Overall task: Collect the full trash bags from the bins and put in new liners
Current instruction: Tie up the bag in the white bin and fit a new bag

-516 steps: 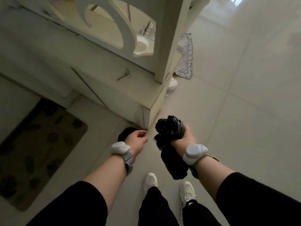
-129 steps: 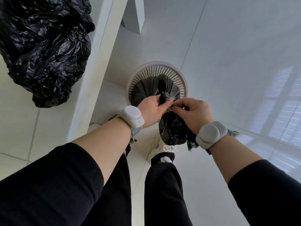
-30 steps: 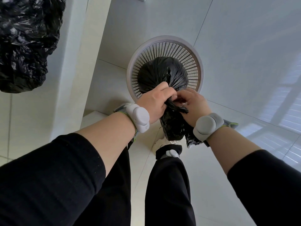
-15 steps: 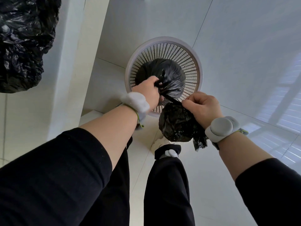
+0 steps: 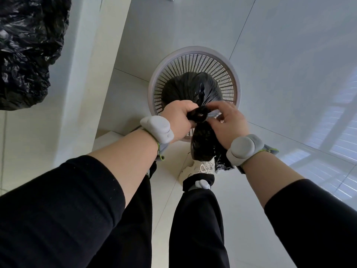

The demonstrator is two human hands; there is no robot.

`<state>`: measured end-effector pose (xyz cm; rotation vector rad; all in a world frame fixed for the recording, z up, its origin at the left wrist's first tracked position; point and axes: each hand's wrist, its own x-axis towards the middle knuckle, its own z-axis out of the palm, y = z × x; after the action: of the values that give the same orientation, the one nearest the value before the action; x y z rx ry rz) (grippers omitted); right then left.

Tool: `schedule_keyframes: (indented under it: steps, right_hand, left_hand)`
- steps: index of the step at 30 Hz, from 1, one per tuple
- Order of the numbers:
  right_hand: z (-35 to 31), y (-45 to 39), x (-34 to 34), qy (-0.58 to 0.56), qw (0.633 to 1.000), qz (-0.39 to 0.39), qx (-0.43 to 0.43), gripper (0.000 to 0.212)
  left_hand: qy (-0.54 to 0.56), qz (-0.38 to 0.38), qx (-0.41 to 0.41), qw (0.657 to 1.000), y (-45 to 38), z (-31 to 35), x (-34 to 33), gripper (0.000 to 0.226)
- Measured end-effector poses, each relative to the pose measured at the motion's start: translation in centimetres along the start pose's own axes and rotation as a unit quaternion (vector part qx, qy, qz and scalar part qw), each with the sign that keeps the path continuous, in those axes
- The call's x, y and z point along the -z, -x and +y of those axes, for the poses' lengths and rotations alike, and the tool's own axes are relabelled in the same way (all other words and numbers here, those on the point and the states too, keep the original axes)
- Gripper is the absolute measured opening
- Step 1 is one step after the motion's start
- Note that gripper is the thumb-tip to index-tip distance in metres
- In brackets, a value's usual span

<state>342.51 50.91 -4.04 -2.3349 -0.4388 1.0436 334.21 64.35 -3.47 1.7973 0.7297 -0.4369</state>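
Pale glossy floor tiles [image 5: 289,55] spread under everything, with window light reflected across them at the right. On them stands a round white slotted plastic bin [image 5: 194,60], and inside it sits a black plastic trash bag [image 5: 190,88], its top gathered into a twisted neck that rises over the bin's near rim. The person's left hand [image 5: 178,120] is curled tight round that neck. The right hand [image 5: 228,124] meets it from the other side, thumb and fingertips pinching the plastic just beside the left hand's grip, so both hands are closed on the same bag. Beneath the right hand hangs a crumpled bundle of black plastic [image 5: 204,142]; I cannot tell whether it belongs to the bag in the bin or is a separate piece. It covers part of a white laced shoe [image 5: 195,168] on the floor. The hands and the bundle hide the bin's near edge. Each wrist carries a grey rounded band [image 5: 157,128], and black sleeves and trousers fill the foreground. To the left, a white upright panel [image 5: 92,55] runs beside the bin, and beyond it, well apart, a large full black trash bag [image 5: 27,47] bulges in the upper corner.
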Motion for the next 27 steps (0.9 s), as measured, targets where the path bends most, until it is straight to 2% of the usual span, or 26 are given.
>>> schedule_keyframes:
  steps: [3, 9, 12, 16, 20, 24, 27]
  right_hand:
    - [-0.8, -0.2, -0.4, -0.046, 0.998, -0.047, 0.012, 0.034]
    - [-1.3, -0.2, -0.6, -0.079, 0.995, -0.059, 0.012, 0.024]
    - [-1.8, -0.1, -0.7, -0.084, 0.995, -0.048, 0.017, 0.019]
    - [-2.6, 0.0, -0.4, -0.117, 0.993, -0.032, 0.009, 0.02]
    - [-2.8, 0.2, 0.2, -0.149, 0.989, -0.018, 0.01, 0.016]
    - [-3.0, 0.9, 1.2, -0.178, 0.984, 0.009, 0.001, 0.011]
    - [-3.1, 1.6, 2.3, -0.195, 0.98, 0.037, -0.017, 0.009]
  left_hand:
    - [-0.011, 0.022, -0.049, 0.999, 0.3, 0.2, -0.1, 0.026]
    - [-0.096, 0.097, -0.124, 0.983, 0.3, 0.3, 0.4, 0.019]
    - [-0.092, 0.16, -0.109, 0.977, 0.3, 0.6, 0.4, 0.018]
    - [-0.072, 0.199, -0.074, 0.974, 0.6, 1.1, 0.5, 0.012]
    - [-0.012, 0.204, -0.052, 0.978, 1.2, 1.3, 1.0, 0.01]
    - [-0.003, 0.185, -0.057, 0.981, 1.7, 2.3, 1.8, 0.013]
    - [0.024, 0.164, -0.129, 0.978, 2.6, 3.8, 2.4, 0.002]
